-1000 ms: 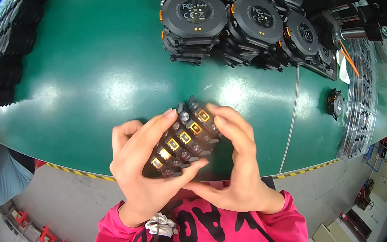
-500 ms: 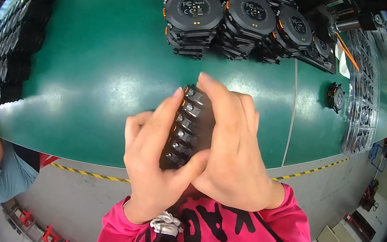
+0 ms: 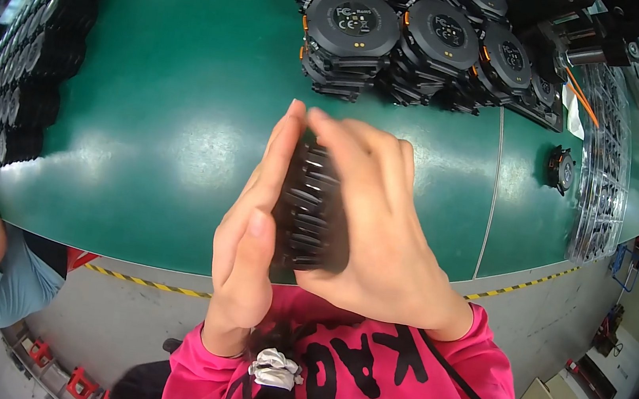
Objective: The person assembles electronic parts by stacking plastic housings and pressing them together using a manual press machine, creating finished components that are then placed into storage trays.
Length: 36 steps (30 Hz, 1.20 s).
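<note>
Between my palms, above the near part of the green table, stands a short stack of black watch cases [image 3: 311, 206], blurred by motion. My left hand [image 3: 249, 223] presses on its left side, fingers stretched upward and close together. Against the right side lies my right hand [image 3: 383, 231], its fingers bent over the stack's far end. The right thumb is hidden. Farther off, tall piles of round black watch cases [image 3: 353, 24] with orange side buttons lie back-side up.
Rows of stacked black cases [image 3: 36, 69] line the table's left side. At the right are a single watch case [image 3: 561, 170], clear plastic trays [image 3: 606, 187], orange sticks [image 3: 583, 96] and a dark machine [image 3: 586, 41]. Another person in a light-blue shirt [image 3: 2, 280] sits at the left.
The stack has turned between my palms, so its metal side buttons no longer show clearly. My left fingers have straightened and the left thumb has drawn back. The view has shifted slightly left.
</note>
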Available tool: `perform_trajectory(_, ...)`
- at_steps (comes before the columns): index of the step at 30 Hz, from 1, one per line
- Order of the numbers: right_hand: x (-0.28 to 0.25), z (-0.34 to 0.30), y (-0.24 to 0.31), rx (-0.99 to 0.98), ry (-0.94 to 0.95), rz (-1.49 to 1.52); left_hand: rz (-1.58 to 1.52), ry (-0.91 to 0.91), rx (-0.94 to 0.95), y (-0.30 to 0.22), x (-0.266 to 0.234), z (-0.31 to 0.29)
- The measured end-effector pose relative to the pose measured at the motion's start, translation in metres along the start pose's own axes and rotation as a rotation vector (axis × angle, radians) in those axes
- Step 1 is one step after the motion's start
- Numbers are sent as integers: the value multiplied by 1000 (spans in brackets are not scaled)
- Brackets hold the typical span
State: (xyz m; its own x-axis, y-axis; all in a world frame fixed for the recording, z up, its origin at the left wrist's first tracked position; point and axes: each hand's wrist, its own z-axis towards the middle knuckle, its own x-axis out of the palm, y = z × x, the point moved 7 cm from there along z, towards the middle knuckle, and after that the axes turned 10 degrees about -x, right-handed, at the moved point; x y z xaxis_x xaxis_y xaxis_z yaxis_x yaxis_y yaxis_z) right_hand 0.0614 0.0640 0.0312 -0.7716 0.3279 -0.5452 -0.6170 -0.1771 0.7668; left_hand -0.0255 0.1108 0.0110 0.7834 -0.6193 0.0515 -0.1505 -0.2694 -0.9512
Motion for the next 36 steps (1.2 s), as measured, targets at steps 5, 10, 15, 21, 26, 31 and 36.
perform_trajectory(5, 1, -18, -11, 10, -125, 87, -665, 196, 136, 14, 10, 6)
perform_trajectory(10, -2, -20, -12, 31, -85, 86, -107, 181, 4, 12, 0, 6)
perform_trajectory(15, -2, -19, -13, 28, -101, 54, -114, 192, -4, 11, 0, 4)
perform_trajectory(21, -2, -20, -14, 39, -95, 72, -109, 202, 24, 15, -2, 5)
perform_trajectory(26, -2, -20, -14, 39, -84, 65, -140, 204, 13, 14, -1, 5)
perform_trajectory(31, -1, -20, -15, 50, -70, 72, -154, 206, 28, 16, -2, 5)
perform_trajectory(36, 1, -20, -15, 42, -67, 89, -148, 273, 79, 18, -4, 5)
